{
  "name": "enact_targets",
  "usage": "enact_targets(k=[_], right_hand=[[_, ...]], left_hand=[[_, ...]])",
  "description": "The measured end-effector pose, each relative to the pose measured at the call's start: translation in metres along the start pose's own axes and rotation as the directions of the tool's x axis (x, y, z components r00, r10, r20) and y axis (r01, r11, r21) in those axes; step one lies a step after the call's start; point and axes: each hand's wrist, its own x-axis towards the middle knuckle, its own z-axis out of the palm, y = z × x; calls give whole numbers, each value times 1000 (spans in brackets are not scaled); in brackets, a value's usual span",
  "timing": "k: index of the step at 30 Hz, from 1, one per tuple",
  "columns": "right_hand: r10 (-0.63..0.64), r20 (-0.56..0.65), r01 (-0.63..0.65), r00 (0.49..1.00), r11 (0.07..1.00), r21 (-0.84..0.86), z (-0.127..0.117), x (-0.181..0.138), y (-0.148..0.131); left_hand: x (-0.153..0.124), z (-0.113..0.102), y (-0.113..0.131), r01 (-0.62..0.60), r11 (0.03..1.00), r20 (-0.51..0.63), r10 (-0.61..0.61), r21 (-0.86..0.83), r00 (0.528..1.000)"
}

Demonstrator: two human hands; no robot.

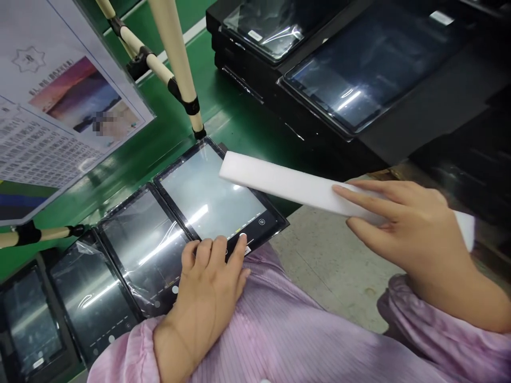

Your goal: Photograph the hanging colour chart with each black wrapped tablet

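My left hand [207, 282] rests on the near edge of a lit tablet [211, 199], fingers curled, one fingertip on the white button at the screen's bottom. That tablet is the right one in a row of tablets on the green belt [167, 133]. My right hand [407, 229] holds a long white foam strip [287, 183] in the air, fingers stretched along it. The strip's far end hangs over the lit tablet's right corner. Both arms wear pink striped sleeves.
More tablets [143, 244] in clear film lie to the left. Black trays [359, 69] holding dark tablets are stacked at the upper right. A printed instruction sheet [59, 101] hangs upper left on cream pipe framing [175, 58]. Grey floor [335, 260] shows beyond the belt's edge.
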Motion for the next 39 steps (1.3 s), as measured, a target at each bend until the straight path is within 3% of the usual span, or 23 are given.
enact_targets(k=[5, 10, 14, 18, 22, 27, 29, 31, 33, 35, 37, 39], right_hand=[[-35, -9, 35, 999, 999, -9, 2, 1, 3], [-56, -13, 55, 998, 998, -35, 1, 2, 8], [-43, -1, 43, 999, 999, 7, -2, 7, 4], [109, -50, -105, 993, 991, 87, 7, 21, -13], [354, -109, -329, 929, 924, 197, 38, 46, -28], [431, 190, -454, 882, 885, 100, 79, 79, -43], [434, 188, -468, 881, 857, 214, 84, 85, -52], [445, 187, -478, 876, 745, 465, 80, 84, -62], [395, 363, -529, 844, 503, 683, 71, 79, -73], [267, 557, -616, 786, 272, 739, 62, 73, -81], [171, 629, -652, 758, 165, 740, 56, 69, -86], [157, 638, -657, 753, 129, 743, 52, 67, -88]], left_hand=[[-14, -17, -14, -5, 1000, -116, 2, -24, 993], [-66, -28, -45, -11, 998, -120, 20, 70, 993], [-104, -23, -55, 63, 994, -131, -52, 84, 990], [-124, -16, -45, 155, 988, -115, -152, 17, 982], [-128, -10, -29, 233, 972, -52, -233, -14, 971], [-118, 3, -22, 280, 958, -108, -274, 54, 956], [-113, 10, -22, 278, 958, -130, -268, 64, 954], [-111, 14, -23, 277, 959, -129, -266, 69, 955], [-117, 16, -24, 276, 959, -130, -266, 59, 955], [-133, 15, -28, 279, 960, -133, -273, 24, 953], [-157, 14, -35, 304, 953, -150, -302, -11, 941], [-185, 14, -43, 349, 937, -184, -348, -23, 919]])
